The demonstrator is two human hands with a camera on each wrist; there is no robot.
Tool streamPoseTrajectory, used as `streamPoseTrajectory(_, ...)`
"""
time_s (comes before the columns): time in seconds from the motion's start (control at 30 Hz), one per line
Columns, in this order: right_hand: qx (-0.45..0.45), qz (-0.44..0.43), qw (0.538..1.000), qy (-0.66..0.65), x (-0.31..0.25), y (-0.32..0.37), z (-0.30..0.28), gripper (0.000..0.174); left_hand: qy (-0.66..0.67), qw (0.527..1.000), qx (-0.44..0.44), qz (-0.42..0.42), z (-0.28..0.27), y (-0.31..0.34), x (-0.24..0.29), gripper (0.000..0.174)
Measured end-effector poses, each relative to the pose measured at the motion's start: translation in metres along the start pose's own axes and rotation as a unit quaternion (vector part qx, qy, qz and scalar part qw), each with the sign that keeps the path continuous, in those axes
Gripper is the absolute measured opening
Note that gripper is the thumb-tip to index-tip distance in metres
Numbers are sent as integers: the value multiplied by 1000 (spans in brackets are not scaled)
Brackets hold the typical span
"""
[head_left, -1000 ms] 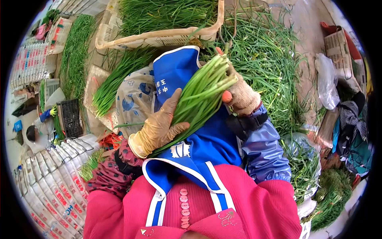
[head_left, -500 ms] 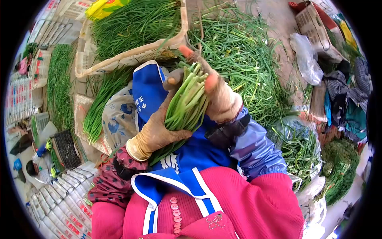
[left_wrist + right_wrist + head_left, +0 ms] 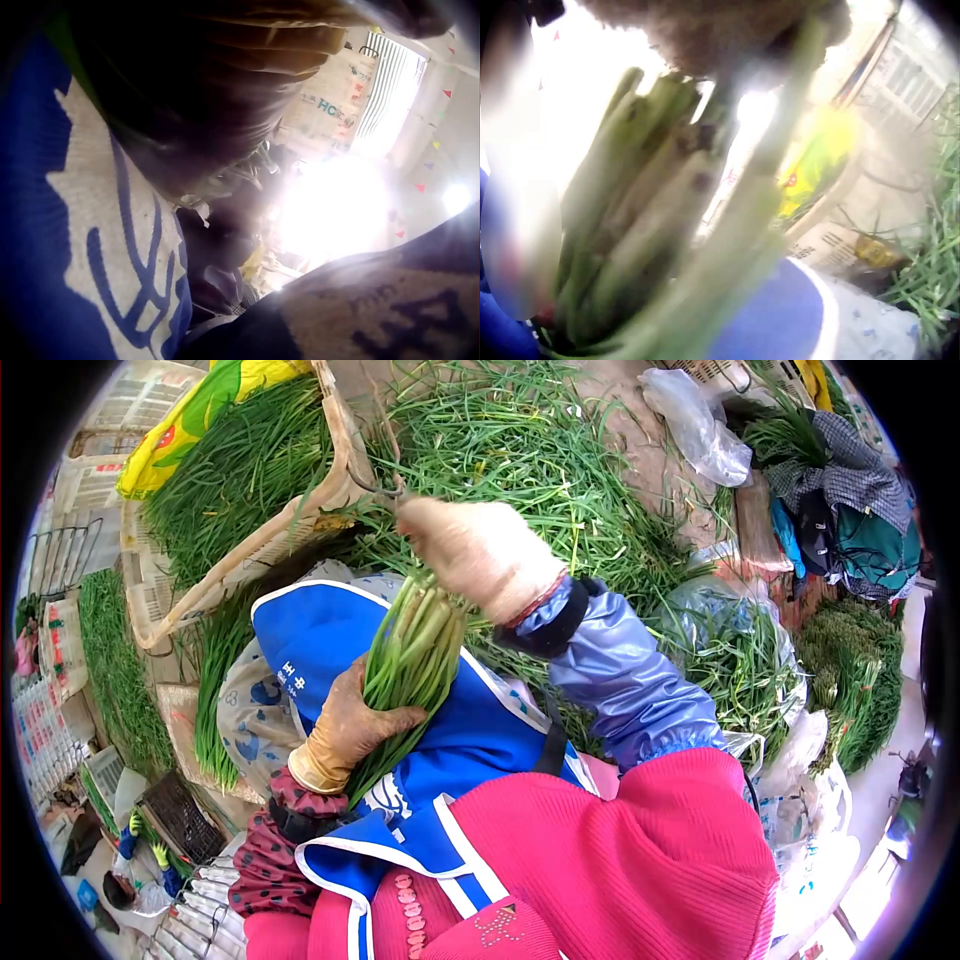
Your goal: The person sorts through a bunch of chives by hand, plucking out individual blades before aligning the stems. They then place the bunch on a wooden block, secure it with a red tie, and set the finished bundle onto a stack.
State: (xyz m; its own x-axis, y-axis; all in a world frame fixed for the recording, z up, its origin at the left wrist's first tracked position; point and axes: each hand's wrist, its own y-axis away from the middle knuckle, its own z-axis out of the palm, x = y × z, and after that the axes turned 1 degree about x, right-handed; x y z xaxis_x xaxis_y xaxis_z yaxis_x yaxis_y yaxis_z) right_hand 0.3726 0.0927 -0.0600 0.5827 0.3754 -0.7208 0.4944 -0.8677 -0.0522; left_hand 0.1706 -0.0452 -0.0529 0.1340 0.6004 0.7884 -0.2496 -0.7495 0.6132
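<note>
In the head view, my gloved left hand [image 3: 350, 725] grips a bunch of green chives [image 3: 415, 645] around its middle, thumb across the front. The pale stalk ends point up and away, over the blue apron [image 3: 320, 625]. My right hand [image 3: 480, 555], in a knitted glove and blurred, is curled just above those ends. In the right wrist view, a blurred chive stalk [image 3: 761, 187] rises from beside the bunch [image 3: 645, 202] to the dark glove [image 3: 727, 30], its tip overlapping the fingers. The left glove [image 3: 210, 82] fills the top of the left wrist view; the chives there are mostly hidden.
A crate [image 3: 255, 540] full of chives stands at the upper left, beside a yellow bag [image 3: 180, 435]. Loose green leaves [image 3: 540, 470] cover the ground ahead. A plastic bag of leaves [image 3: 735, 650] lies to the right. Another person [image 3: 130, 890] is at the lower left.
My right hand has lifted off the stalk ends and turned over, now curled above them. The left hand keeps its hold on the bunch. The whole view has swung to the right.
</note>
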Motion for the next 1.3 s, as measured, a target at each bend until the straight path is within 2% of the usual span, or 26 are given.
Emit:
streamPoseTrajectory(0.07, 41, 70, 996, 38, 44, 5, 11, 22, 10, 1000, 3, 5, -1, 2, 2, 67)
streamPoseTrajectory(0.1, -3, 159, 984, 81, 78, 8, 18, 23, 8, 1000, 3, 13, -2, 1, 1, 68)
streamPoseTrajectory(0.17, -152, 216, 942, 209, 142, 45, 27, 32, 4, 1000, 12, 24, -7, 1, -3, 69)
streamPoseTrajectory(0.2, -288, 266, 877, 277, 130, 54, 19, 43, 9, 999, 7, 30, -10, 4, -2, 70)
streamPoseTrajectory(0.23, -333, 247, 877, 244, 104, 60, 5, 58, 16, 999, 4, 37, -12, 2, -1, 71)
streamPoseTrajectory(0.27, -349, 223, 890, 191, 82, 59, -1, 78, 26, 999, 3, 43, -11, 2, 0, 71)
streamPoseTrajectory(0.3, -317, 200, 927, -3, 94, 70, 14, 91, 63, 998, -5, 28, -11, 3, 5, 74)
streamPoseTrajectory(0.33, -269, 172, 928, -194, 89, 71, 19, 105, 74, 997, -6, 24, -14, 4, 4, 75)
streamPoseTrajectory(0.43, -208, 46, 836, -505, 54, 67, 42, 130, 115, 993, -24, 21, -16, 6, -3, 75)
streamPoseTrajectory(0.47, -213, 53, 845, -487, 42, 61, 44, 130, 120, 992, -32, 27, -16, 7, 1, 74)
streamPoseTrajectory(0.53, -169, 71, 794, -580, 11, 51, 47, 130, 135, 989, -42, 35, -16, 14, 8, 74)
streamPoseTrajectory(0.67, -86, 60, 685, -721, -44, 38, 61, 126, -97, 990, -4, 102, -21, 19, 2, 75)
streamPoseTrajectory(0.7, -91, 31, 691, -716, -49, 34, 62, 118, -107, 991, -3, 87, -18, 24, 5, 74)
streamPoseTrajectory(0.73, -93, 49, 714, -692, -63, 32, 49, 93, -103, 991, 13, 85, -15, 27, 10, 69)
streamPoseTrajectory(0.8, -149, 121, 752, -630, -79, 19, 36, 64, -94, 991, 48, 78, -11, 36, 16, 61)
streamPoseTrajectory(0.83, -129, 118, 748, -640, -84, 15, 33, 56, -132, 981, 102, 95, -10, 40, 13, 62)
streamPoseTrajectory(0.9, -90, 107, 738, -660, -96, 3, 26, 42, -135, 974, 120, 138, -14, 47, 23, 64)
streamPoseTrajectory(0.97, -39, 45, 792, -607, -109, -24, -13, 29, -120, 961, 141, 205, -21, 52, 27, 63)
streamPoseTrajectory(1.03, 31, -100, 832, -545, -95, -66, -64, 28, -147, 961, 173, 158, -38, 57, 21, 60)
streamPoseTrajectory(1.07, 144, -128, 929, -316, -101, -79, -107, 26, -163, 959, 186, 141, -50, 55, 15, 59)
streamPoseTrajectory(1.1, 209, -111, 891, -387, -122, -86, -140, 24, -205, 929, 238, 197, -62, 46, -12, 51)
streamPoseTrajectory(1.13, 279, -171, 906, -268, -147, -84, -175, 25, -139, 962, 207, 107, -72, 44, -25, 50)
streamPoseTrajectory(1.17, 338, -224, 861, -306, -171, -84, -193, 31, -75, 983, 169, 18, -80, 45, -33, 48)
streamPoseTrajectory(1.2, 350, -307, 855, -230, -180, -91, -215, 35, -98, 979, 175, 48, -82, 48, -39, 47)
streamPoseTrajectory(1.27, 318, -280, 886, -188, -197, -112, -241, 37, -181, 970, 138, 83, -93, 52, -39, 51)
streamPoseTrajectory(1.3, 324, -226, 915, -80, -209, -115, -242, 37, -243, 954, 133, 112, -100, 57, -32, 52)
